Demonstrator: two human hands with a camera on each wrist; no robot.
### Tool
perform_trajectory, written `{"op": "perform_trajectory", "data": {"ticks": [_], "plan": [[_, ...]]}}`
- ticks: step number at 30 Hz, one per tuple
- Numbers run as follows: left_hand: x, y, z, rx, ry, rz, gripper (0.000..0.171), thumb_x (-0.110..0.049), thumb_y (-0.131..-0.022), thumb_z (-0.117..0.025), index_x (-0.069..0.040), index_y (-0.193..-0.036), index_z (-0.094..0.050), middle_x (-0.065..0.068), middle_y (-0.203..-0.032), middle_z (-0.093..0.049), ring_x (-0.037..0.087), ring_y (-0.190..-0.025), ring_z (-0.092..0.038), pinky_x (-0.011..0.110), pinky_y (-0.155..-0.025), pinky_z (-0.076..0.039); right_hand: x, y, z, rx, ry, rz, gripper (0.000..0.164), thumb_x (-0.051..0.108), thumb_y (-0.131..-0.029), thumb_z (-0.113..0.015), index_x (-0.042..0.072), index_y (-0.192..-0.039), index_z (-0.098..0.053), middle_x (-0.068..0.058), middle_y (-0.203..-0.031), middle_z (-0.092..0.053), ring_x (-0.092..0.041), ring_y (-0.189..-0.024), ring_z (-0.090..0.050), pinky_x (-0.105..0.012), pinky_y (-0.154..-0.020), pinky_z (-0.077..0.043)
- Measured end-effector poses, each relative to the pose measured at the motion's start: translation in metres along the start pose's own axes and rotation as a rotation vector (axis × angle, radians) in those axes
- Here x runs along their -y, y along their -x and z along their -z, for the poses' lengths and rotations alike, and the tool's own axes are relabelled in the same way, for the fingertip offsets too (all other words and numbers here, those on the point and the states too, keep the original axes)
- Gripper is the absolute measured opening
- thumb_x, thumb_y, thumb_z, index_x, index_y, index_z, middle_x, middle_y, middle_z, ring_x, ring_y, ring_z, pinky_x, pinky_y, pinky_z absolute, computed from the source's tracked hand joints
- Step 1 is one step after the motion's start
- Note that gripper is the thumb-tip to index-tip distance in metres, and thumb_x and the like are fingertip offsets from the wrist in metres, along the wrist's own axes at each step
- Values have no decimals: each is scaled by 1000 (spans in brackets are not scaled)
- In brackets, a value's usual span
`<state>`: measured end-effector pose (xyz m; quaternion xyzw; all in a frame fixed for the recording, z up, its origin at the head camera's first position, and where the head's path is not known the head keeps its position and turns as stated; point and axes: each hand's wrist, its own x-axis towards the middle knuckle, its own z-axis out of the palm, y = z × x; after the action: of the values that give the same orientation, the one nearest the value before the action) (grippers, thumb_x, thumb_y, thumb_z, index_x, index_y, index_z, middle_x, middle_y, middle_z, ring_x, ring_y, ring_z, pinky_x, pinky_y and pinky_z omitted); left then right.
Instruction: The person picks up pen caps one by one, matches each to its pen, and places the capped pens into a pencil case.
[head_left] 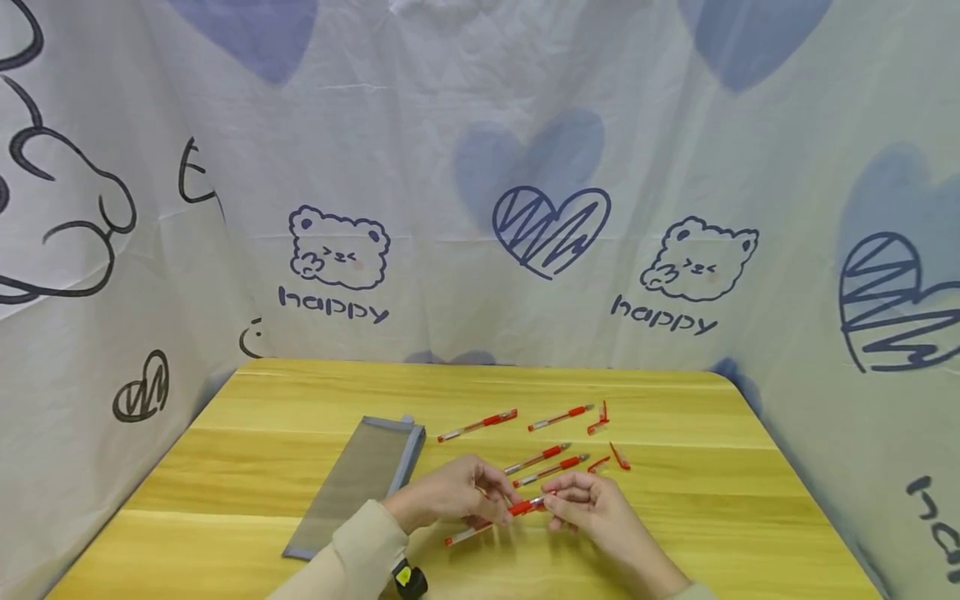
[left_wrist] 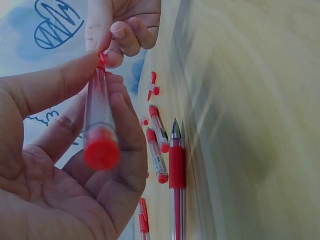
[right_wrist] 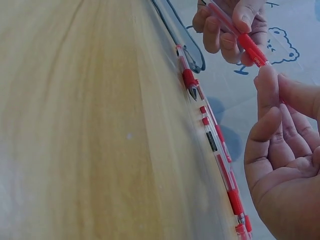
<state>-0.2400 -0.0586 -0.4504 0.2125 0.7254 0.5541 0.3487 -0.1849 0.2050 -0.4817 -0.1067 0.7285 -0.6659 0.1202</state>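
A red gel pen [head_left: 480, 531] with a clear barrel is held between both hands above the table. My left hand [head_left: 459, 497] grips it near its red rubber grip, its end plug facing the camera in the left wrist view. With thumb and fingertips, my right hand [head_left: 596, 510] pinches the pen's tip end; the fingers hide whether a cap is there. Just beyond the hands lie two uncapped red pens [head_left: 551, 471], tips pointing right. Red pen caps [head_left: 619, 456] lie scattered beyond the right hand.
Left of the hands lies a flat grey mesh pouch [head_left: 348, 483] with a blue-grey edge. Farther back are a capped red pen [head_left: 477, 425] and another uncapped one [head_left: 560, 417]. Printed cloth [head_left: 450, 292] hangs around the wooden table [head_left: 660, 408].
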Motion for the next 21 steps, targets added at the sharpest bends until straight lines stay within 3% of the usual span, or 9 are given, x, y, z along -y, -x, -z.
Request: {"op": "perform_trajectory", "data": {"ticks": [4,11,21], "plan": [[0,0,1,-2,-18,-31,17,-1,-94,-76,-5,-109,-80,0,-79,-74,12,-57,-47,27,-55,-40,0,-1,-1,-13,7,1,45,12,-101,-73,-20,-130,-57,-3,-100,-76,-9,-79,-73,-24,-78,-63],[-4,2,4,-20,-76,-49,21,3,-92,-77,-7,-110,-80,2,-84,-78,13,-68,-63,26,-61,-47,0,-5,-2,-25,-13,2,48,12,-102,-73,-22,-132,-55,0,-97,-73,-9,-79,-73,-26,-78,-64],[-7,1,10,-29,-163,-50,22,3,-91,-77,-10,-108,-81,4,-86,-75,16,-75,-61,29,-64,-46,0,-8,-2,-18,8,-16,48,17,-104,-72,-16,-135,-56,-4,-101,-77,-11,-80,-74,-25,-76,-63]]}}
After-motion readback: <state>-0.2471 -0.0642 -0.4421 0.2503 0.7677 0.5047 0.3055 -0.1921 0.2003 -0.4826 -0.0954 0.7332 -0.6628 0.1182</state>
